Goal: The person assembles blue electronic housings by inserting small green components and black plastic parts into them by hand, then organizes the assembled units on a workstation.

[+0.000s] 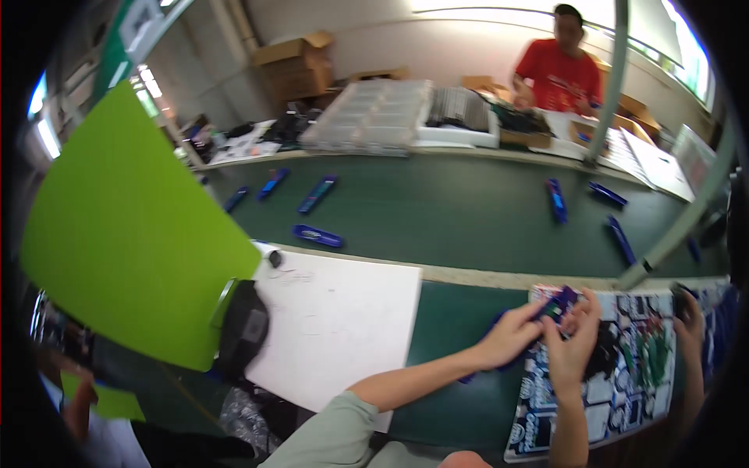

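Over the left edge of a patterned mat (533, 409), my left hand (509, 337) grips a narrow blue plastic casing (563, 297) with something green inside it. My right hand (574, 331) is closed at the casing's near side, its fingers bent against it. Whatever small part those fingers may hold is too small to make out. Partly under my left hand and wrist lie more blue pieces (466, 380). To the right of my right hand, a heap of black parts (601, 355) and a heap of green strips (652, 351) rest on the mat.
Several blue casings (318, 194) lie spread along the dark green belt (437, 210). A whiteboard (343, 327) and upright lime-green sheet (133, 234) stand left. Another person's hand (688, 324) is at the right; a person in red (560, 78) is across. A pole (612, 86) rises nearby.
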Available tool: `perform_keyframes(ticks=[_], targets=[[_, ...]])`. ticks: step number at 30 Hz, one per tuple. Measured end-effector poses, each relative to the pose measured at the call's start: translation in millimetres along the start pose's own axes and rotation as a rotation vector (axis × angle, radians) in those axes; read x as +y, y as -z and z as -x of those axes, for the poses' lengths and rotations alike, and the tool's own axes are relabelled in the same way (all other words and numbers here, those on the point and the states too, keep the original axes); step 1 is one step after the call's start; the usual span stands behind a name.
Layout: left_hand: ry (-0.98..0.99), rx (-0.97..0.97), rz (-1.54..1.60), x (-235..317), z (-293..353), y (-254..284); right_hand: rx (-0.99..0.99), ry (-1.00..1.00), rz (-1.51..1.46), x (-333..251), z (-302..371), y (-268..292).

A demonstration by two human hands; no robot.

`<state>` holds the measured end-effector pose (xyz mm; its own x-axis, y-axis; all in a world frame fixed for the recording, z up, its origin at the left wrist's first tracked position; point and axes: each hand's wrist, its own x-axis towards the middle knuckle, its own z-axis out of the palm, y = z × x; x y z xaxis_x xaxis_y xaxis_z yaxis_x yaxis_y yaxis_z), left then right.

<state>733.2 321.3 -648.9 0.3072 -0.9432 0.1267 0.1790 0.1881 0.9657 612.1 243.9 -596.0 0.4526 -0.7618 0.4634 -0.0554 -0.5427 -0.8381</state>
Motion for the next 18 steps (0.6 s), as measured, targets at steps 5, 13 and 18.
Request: perform_keyframes(ticks=[5,13,18], targets=[[-0.148,0.012,-0.126,6,-4,-1,-0.258,-0.286,-0.289,13,-14,7],[0.099,0.433,-0.271,-12,-96,175,-0.167,-0.278,-0.043,64,-12,61],[0.058,0.642,-1.062,-23,-152,278,0.026,-0.262,0.165,89,-2,140]])
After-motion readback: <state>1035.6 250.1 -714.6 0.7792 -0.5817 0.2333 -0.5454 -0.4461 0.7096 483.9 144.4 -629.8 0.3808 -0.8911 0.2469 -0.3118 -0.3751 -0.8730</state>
